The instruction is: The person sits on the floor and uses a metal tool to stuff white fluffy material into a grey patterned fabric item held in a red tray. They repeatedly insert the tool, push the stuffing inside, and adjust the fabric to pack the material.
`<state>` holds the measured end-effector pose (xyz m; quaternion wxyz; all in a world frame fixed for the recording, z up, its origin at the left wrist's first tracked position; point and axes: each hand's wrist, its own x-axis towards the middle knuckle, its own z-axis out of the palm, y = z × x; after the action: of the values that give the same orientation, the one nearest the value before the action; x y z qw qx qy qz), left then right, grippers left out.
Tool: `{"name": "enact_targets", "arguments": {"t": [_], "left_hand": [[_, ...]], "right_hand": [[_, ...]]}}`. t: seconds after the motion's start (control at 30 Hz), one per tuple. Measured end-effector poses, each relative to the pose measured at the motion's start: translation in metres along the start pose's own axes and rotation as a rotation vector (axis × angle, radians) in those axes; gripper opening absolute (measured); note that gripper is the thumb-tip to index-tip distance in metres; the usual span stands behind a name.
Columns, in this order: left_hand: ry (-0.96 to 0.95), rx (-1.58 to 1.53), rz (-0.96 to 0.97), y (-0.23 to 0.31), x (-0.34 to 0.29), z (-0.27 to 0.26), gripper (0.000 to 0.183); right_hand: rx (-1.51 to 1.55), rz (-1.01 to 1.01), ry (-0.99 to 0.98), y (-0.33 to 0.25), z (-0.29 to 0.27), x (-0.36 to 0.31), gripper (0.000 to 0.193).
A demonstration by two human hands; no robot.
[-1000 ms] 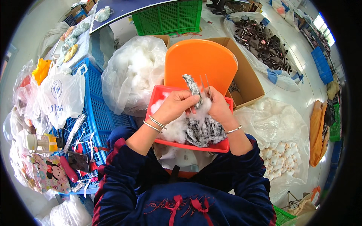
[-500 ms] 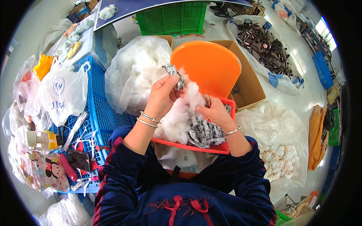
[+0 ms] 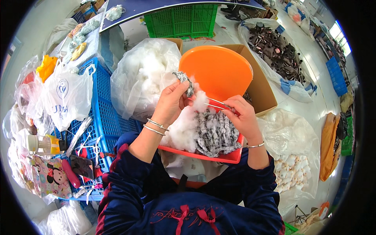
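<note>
My left hand (image 3: 171, 100) is closed on a small grey-and-white knitted piece (image 3: 183, 79), pinched between thumb and fingers. My right hand (image 3: 243, 116) grips silver tweezers (image 3: 214, 102), which point left toward that piece. A tuft of white stuffing (image 3: 200, 100) sits at the tweezer tips, close to the left fingers. Below both hands, a red tray (image 3: 235, 157) rests across my lap. Loose white fibre (image 3: 181, 133) fills its left part, and a heap of grey knitted pieces (image 3: 216, 137) lies in its right part.
Beyond the tray are an orange round stool (image 3: 217, 70), a cardboard box (image 3: 264, 92) and a clear bag of stuffing (image 3: 145, 68). Blue crates (image 3: 105, 117) with scissors and bags stand left. To the right lies a plastic sack of small white pieces (image 3: 291, 170).
My right hand has moved up and right from the tray. The tweezers have swung from upright to pointing left, with a stuffing tuft at their tips. My left hand keeps its hold.
</note>
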<state>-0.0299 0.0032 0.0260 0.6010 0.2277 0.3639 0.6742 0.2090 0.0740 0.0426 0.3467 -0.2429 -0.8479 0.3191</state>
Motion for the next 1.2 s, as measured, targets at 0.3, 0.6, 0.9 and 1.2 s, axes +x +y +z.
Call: {"name": "enact_targets", "arguments": {"t": [0.3,0.6,0.9,1.2], "left_hand": [[-0.083,0.108,-0.112,-0.007,-0.007,0.010,0.020],[-0.125,0.401,-0.007,-0.008,-0.005,0.008,0.023],[-0.206,0.458,-0.070,-0.006,-0.008,0.011,0.025],[-0.232,0.465,-0.079,-0.010,-0.008,0.013,0.029]], "right_hand": [[0.016,0.037,0.049,0.004,0.003,-0.002,0.012],[0.093,0.217,-0.069,0.004,-0.003,-0.003,0.011],[0.001,0.132,-0.059,0.001,-0.008,-0.003,0.013],[-0.094,0.108,-0.077,0.000,-0.007,-0.003,0.008]]}}
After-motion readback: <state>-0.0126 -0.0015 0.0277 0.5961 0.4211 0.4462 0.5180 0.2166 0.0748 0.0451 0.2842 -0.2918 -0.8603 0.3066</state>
